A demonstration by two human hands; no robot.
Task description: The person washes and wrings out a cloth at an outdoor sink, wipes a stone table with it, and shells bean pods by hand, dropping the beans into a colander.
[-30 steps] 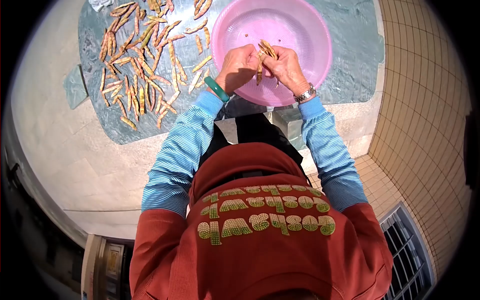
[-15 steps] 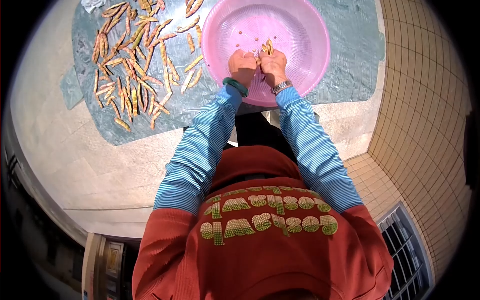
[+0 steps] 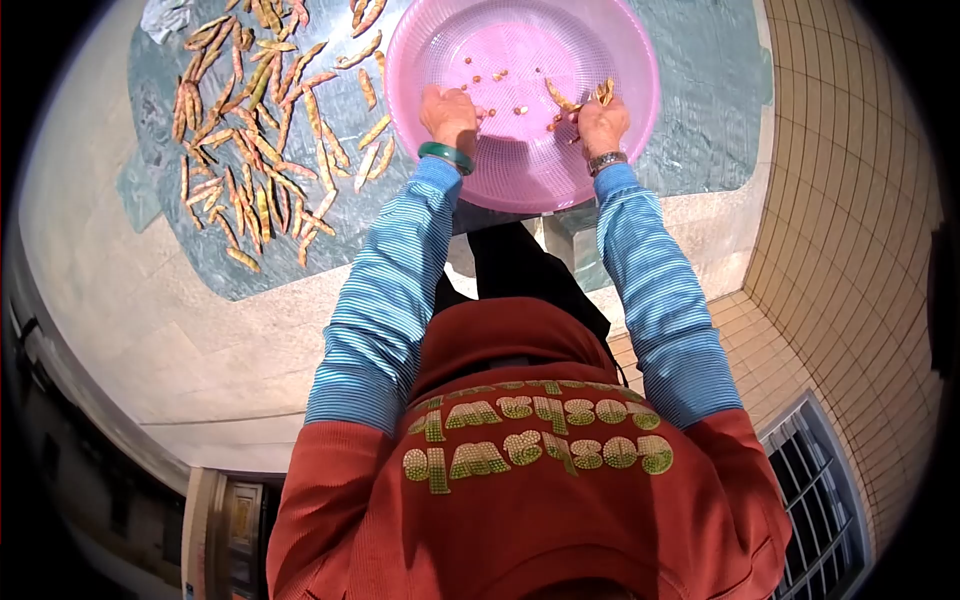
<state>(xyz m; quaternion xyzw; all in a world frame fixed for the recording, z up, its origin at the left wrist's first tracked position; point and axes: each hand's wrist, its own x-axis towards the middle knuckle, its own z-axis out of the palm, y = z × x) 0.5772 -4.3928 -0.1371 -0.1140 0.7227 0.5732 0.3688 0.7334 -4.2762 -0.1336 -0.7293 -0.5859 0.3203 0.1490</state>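
My left hand point(image 3: 450, 117), with a green bangle at its wrist, is over the left part of a pink basin point(image 3: 395, 85); its fingers are curled, and what they hold, if anything, is too small to make out. Over the basin's right part, my right hand point(image 3: 603, 127), with a metal watch, is closed on split bean pods point(image 3: 604, 92). Another pod point(image 3: 559, 96) sticks out leftward beside its fingers. Several small reddish-brown beans point(image 3: 520, 110) lie scattered on the basin's bottom between the hands.
Many mottled bean pods point(image 3: 262, 205) are spread on the green stone table point(image 3: 700, 120) left of the basin. A pale crumpled cloth or bag point(image 3: 165, 18) lies at the table's far left. A tiled wall point(image 3: 850, 200) stands on the right.
My hands, together at first, have moved apart, the left one leftward and the right one rightward with the pods. More loose beans show in the basin. The view has shifted slightly.
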